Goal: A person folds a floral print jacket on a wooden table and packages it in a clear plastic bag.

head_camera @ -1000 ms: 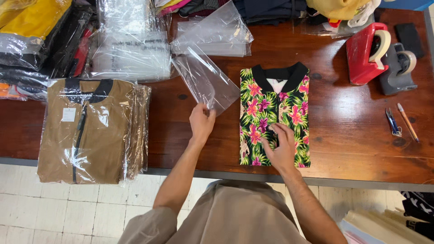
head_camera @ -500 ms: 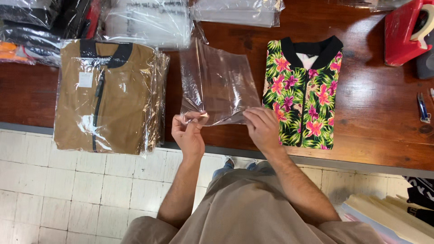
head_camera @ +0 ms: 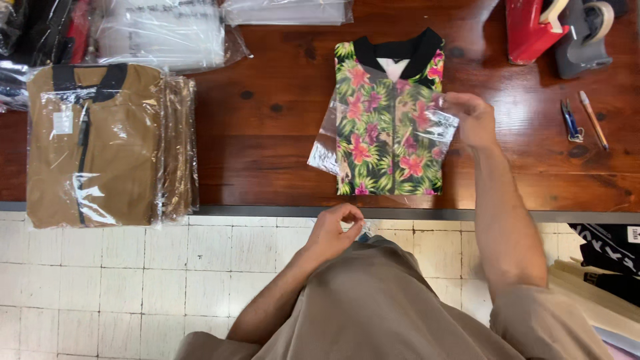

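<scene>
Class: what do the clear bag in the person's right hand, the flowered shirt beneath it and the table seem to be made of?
Clear bag: thin glossy plastic film, see-through with white glare.
Flowered shirt with black collar: printed woven fabric, matte; fibre unclear.
Reddish-brown table: varnished wood, showing grain and dark knots.

The person wears a plain tan short-sleeved top, loose and softly creased, with no print or markings. Both forearms are bare below the sleeves. The left hand (head_camera: 339,230) and right hand (head_camera: 472,119) carry no gloves, rings or watch.
</scene>
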